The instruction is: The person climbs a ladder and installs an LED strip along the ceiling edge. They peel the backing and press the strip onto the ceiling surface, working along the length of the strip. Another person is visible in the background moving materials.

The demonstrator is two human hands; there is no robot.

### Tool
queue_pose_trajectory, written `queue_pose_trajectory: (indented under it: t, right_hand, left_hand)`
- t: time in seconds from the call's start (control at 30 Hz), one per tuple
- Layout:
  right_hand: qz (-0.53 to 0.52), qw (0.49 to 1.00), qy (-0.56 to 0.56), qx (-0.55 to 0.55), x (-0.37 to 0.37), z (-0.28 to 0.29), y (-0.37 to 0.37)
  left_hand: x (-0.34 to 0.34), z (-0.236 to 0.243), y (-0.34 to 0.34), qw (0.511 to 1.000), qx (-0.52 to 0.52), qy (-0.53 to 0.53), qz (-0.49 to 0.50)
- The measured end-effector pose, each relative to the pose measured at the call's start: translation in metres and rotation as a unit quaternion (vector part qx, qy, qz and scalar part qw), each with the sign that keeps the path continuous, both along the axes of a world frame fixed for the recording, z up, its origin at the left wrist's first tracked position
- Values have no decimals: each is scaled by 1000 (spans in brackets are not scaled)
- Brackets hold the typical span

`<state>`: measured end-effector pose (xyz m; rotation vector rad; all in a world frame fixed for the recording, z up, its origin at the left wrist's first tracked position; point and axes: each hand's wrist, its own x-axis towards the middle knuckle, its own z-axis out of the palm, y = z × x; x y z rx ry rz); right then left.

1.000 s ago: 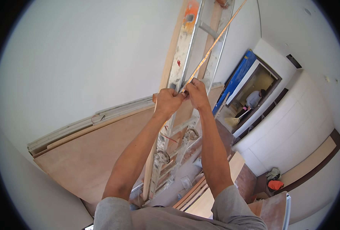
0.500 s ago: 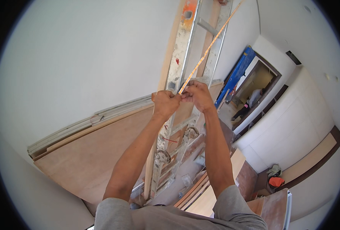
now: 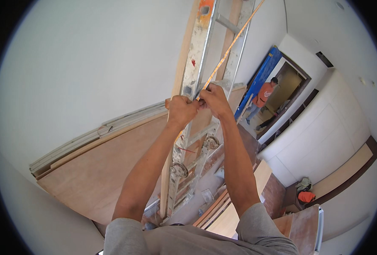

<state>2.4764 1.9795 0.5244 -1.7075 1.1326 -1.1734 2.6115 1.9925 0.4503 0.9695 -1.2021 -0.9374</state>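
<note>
An orange rope [image 3: 227, 52] runs slantwise from the top of the view down to my hands. My left hand [image 3: 182, 112] is closed on it, and my right hand [image 3: 214, 100] pinches it just beside, the fingers of the two nearly touching. Fingers hide the spot where the rope is held. Right behind my hands stands a paint-stained aluminium ladder [image 3: 194, 57] with round metal fittings lower on its rails. Long wooden strips [image 3: 183, 59] run alongside the ladder.
Brown wooden sheets [image 3: 103, 170] and stacked trim strips [image 3: 125, 121] lean along the left wall. A person in an orange shirt [image 3: 263, 94] stands by the doorway, near a blue panel [image 3: 260, 74]. Boards [image 3: 229, 214] lie below my right arm; an orange bundle [image 3: 306, 197] sits at right.
The person in the orange shirt has come into view at the doorway. My hands have stayed at the rope, with only a slight shift left and up in the picture.
</note>
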Motion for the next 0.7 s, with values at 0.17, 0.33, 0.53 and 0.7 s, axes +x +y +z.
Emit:
queue_pose_trajectory:
  t: [0.17, 0.33, 0.53, 0.7]
  right_hand:
    - [-27, 999, 22, -40, 2, -5, -4]
    - [-53, 998, 34, -27, 0, -2, -1]
    - [28, 994, -96, 32, -8, -7, 19]
    - [11, 998, -33, 44, -7, -15, 18]
  left_hand:
    - [0, 5, 5, 1000, 18, 1, -23]
    - [8, 6, 20, 995, 43, 50, -71]
    - [12, 8, 29, 997, 42, 36, -51]
    - [11, 8, 28, 997, 42, 32, -49]
